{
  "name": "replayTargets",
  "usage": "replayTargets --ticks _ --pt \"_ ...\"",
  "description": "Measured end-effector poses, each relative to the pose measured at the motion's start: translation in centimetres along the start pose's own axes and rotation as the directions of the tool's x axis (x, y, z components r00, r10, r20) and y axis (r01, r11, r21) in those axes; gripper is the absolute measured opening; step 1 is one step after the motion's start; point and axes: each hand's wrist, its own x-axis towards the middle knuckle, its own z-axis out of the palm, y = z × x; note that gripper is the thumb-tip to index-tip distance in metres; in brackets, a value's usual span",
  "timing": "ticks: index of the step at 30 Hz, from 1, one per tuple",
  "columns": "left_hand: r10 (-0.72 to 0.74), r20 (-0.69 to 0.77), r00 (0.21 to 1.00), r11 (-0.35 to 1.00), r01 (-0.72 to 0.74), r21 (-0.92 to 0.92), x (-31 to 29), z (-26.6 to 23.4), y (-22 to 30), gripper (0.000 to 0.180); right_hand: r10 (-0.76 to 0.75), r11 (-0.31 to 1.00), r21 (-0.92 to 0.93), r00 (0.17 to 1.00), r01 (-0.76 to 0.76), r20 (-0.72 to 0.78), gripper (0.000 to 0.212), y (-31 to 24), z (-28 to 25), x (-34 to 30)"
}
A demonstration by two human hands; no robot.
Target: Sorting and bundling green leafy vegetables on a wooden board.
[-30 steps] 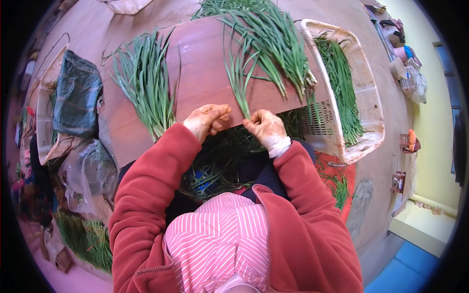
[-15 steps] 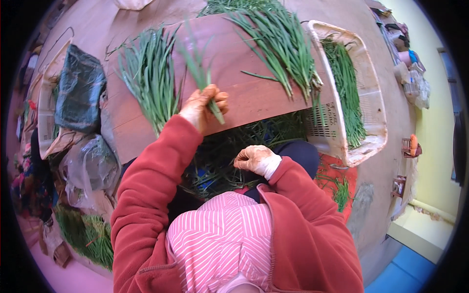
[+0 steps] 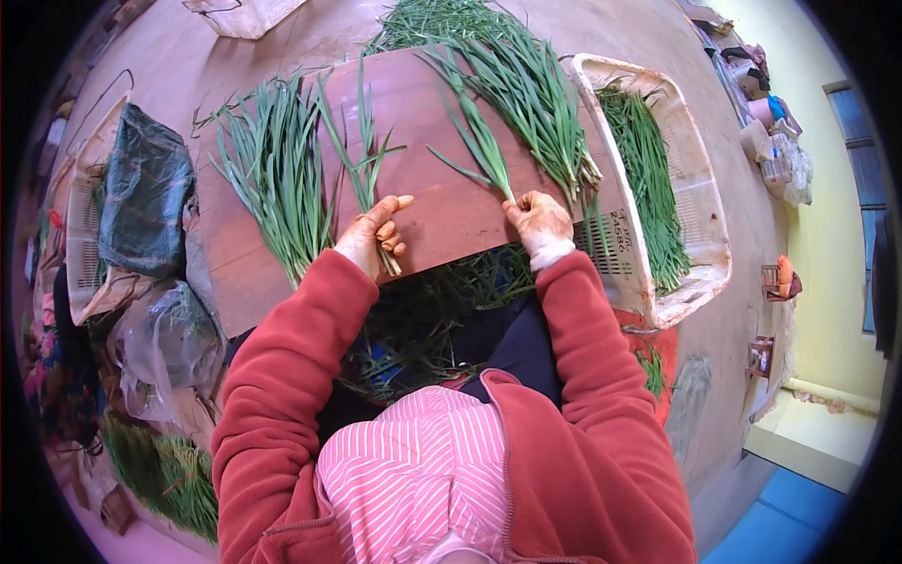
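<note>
My left hand, stained orange-brown, is closed around a few garlic chives; their leaves point away from me and the cut stems stick out below the fist. With its fingertips, my right hand pinches the stem end of a small cluster of chives lying on the brown board. A large pile of chives rests on the board's left side. Beside the right hand, another thick pile lies with its pale stem ends toward me.
A white plastic crate holding chives stands against the board's right side. Loose green trimmings cover my lap area. At left are a crate with a dark green sack and a clear plastic bag. More greens lie beyond the board.
My right hand has moved up from near my lap to the board and taken hold of a chive cluster's stems. The left hand, still gripping its chives, has shifted slightly nearer to me.
</note>
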Motion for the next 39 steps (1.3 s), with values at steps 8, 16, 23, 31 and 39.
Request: replayTargets --ticks 8,16,23,31,39 --pt "-0.145 0.11 0.983 0.962 0.114 0.248 0.9 0.5 -2.4 0.051 -0.563 0.817 0.008 0.802 0.576 -0.199 0.016 -3.5 2.6 -8.3" --pt "-0.166 0.246 0.955 0.966 0.107 0.237 0.2 -0.6 -2.0 0.034 -0.218 0.904 0.413 0.951 0.112 0.219 0.049 -5.2 0.5 -9.0" --pt "-0.014 0.245 0.969 0.993 -0.017 0.12 -0.2 0.5 -1.3 0.034 -0.065 0.701 0.684 0.938 -0.199 0.34 0.032 -3.5 4.2 -7.5" --pt "0.083 0.26 0.962 0.997 -0.081 -0.019 -1.2 0.2 1.3 0.034 -0.193 0.97 0.211 0.913 0.122 0.359 0.034 -1.4 0.3 -7.7" --pt "-0.144 0.445 0.884 0.986 0.091 0.138 -0.6 -0.5 0.4 0.056 -0.299 0.619 0.738 0.788 -0.269 0.538 0.032 -6.1 0.6 -7.2"
